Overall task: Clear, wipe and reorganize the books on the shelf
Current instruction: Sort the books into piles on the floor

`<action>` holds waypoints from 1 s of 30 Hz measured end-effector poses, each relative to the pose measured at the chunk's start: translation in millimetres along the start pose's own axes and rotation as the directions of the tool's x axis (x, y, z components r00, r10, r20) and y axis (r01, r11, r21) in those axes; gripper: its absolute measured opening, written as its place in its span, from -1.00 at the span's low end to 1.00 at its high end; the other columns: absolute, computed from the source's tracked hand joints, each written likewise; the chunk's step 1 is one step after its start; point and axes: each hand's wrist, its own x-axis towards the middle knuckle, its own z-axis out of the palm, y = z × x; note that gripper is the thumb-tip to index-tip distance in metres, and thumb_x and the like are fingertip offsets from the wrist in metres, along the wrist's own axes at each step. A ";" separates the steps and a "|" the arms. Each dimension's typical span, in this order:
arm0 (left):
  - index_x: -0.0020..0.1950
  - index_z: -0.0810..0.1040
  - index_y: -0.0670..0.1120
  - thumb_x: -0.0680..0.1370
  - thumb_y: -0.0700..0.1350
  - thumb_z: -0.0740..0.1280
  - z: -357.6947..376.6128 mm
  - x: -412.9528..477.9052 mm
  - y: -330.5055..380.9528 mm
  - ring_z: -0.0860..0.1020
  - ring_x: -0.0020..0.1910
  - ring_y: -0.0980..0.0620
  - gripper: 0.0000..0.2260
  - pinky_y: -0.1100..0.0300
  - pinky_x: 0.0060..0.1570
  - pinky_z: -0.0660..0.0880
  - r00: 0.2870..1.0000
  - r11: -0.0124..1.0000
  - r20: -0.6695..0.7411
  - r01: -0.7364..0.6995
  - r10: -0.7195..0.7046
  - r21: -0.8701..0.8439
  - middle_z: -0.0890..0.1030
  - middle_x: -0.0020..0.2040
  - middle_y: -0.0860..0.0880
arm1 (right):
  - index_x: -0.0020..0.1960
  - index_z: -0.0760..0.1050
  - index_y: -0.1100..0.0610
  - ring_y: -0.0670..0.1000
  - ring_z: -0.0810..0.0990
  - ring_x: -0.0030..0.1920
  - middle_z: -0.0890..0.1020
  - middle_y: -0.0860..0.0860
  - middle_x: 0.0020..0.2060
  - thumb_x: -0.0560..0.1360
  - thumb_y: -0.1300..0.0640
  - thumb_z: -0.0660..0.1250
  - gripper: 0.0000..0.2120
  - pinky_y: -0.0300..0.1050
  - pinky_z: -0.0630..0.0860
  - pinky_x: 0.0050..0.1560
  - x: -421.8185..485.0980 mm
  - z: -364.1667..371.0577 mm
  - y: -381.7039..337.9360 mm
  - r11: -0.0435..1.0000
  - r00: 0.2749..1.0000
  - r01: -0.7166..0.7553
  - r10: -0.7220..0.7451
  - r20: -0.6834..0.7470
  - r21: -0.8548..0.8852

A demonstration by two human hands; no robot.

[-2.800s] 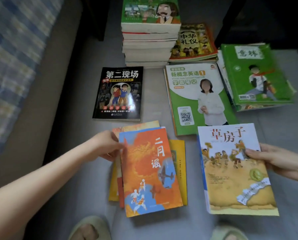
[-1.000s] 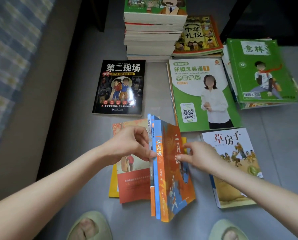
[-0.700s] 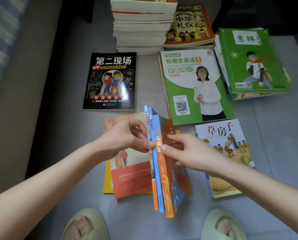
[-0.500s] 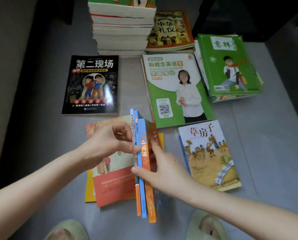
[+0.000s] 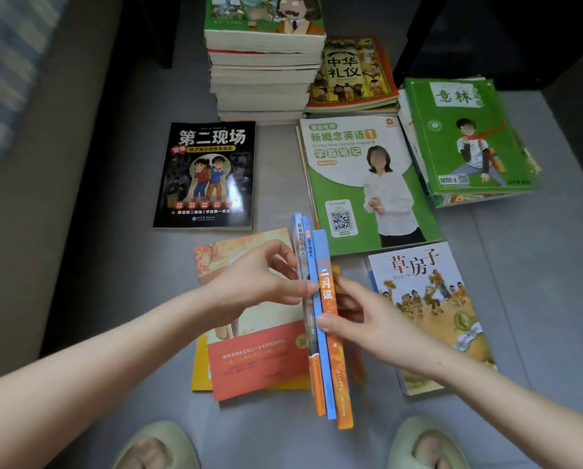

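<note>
3 upright books are held on edge on the grey floor, spines up, in the near middle of the scene. They are pinched between both hands. The left hand is pressed against their left face, its thumb and curled fingertips meeting at the spines. The right hand is closed on them from the right, its thumb laid across the spines and its fingers hidden behind the right cover. The spines are blue and orange; the rightmost is orange with white characters.

Just left of the upright books, partly under the left hand, a red-banded book is laid flat on a yellow book. To the right, under the right wrist, a book with a pale cover showing children on sand is laid flat.

Farther off, a black-covered book is seen at the left and a green and white workbook beside it at the right. Behind these a tall stack of thick books is set, with a yellow-covered book just to its right. At the far right a green magazine pile is spread untidily.

2 pale green slippers are visible at the near edge, and a blue checked cloth at the far left.
</note>
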 end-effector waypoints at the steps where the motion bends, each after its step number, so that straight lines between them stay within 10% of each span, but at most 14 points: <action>1: 0.09 0.45 -0.25 0.36 -0.24 0.53 -0.5 0.2 0.6 0.62 -0.19 -0.04 -0.61 0.23 -0.21 0.60 1.000 1.000 0.000 0.023 -0.023 -0.022 0.57 0.08 -0.28 | 0.26 0.32 -0.24 -0.23 0.55 0.19 0.59 -0.18 0.17 0.50 0.12 0.38 -0.55 -0.18 0.48 0.24 -0.2 -3.3 -0.4 1.000 0.999 -0.017 0.016 0.029 0.011; 7: 0.22 0.44 -0.16 0.42 -0.13 0.51 -6.7 -0.2 -4.1 0.66 -0.07 -0.12 -0.56 0.11 -0.19 0.63 0.996 0.996 -0.024 0.082 -0.082 -0.017 0.64 0.00 -0.18 | 0.09 0.38 -0.03 -0.06 0.59 -0.17 0.61 -0.04 -0.16 0.51 0.12 0.28 -0.81 -0.05 0.55 -0.07 -0.5 -1.5 -7.1 0.914 0.986 -0.138 0.091 -0.136 -0.383; 17: -0.05 0.43 0.03 0.57 -0.17 0.32 -8.4 4.2 -16.4 0.65 -0.26 0.04 -0.89 0.20 -0.46 0.54 0.967 0.984 -0.226 0.143 -0.116 0.105 0.67 -0.16 -0.01 | -0.02 0.47 -0.02 0.08 0.60 -0.06 0.62 -0.06 -0.19 0.35 0.35 0.40 -0.66 -0.14 0.40 -0.17 -25.1 -77.0 -41.0 0.849 0.839 -0.399 0.185 -0.512 -0.347; 26: -0.03 0.48 -0.04 0.53 -0.24 0.35 -3.4 10.7 -11.5 0.66 -0.29 -0.05 -0.89 0.16 -0.45 0.56 0.961 0.986 -0.244 0.153 -0.131 0.072 0.67 -0.19 -0.08 | 0.12 0.42 0.32 0.40 0.56 0.04 0.58 0.41 -0.04 0.45 0.32 0.33 -0.74 0.12 0.47 -0.01 -46.9 -160.9 17.4 0.464 0.410 -0.813 0.029 -0.912 -0.351; 30: -0.04 0.50 -0.04 0.51 -0.23 0.39 -3.3 12.5 -12.2 0.66 -0.29 -0.05 -0.87 0.11 -0.35 0.59 0.960 0.988 -0.248 0.149 -0.133 0.047 0.67 -0.21 -0.07 | 0.21 0.37 0.30 0.33 0.62 0.02 0.63 0.32 -0.05 0.51 0.39 0.21 -0.73 0.12 0.53 -0.04 -29.9 -153.2 85.1 0.324 0.468 -0.843 0.047 -0.883 -0.429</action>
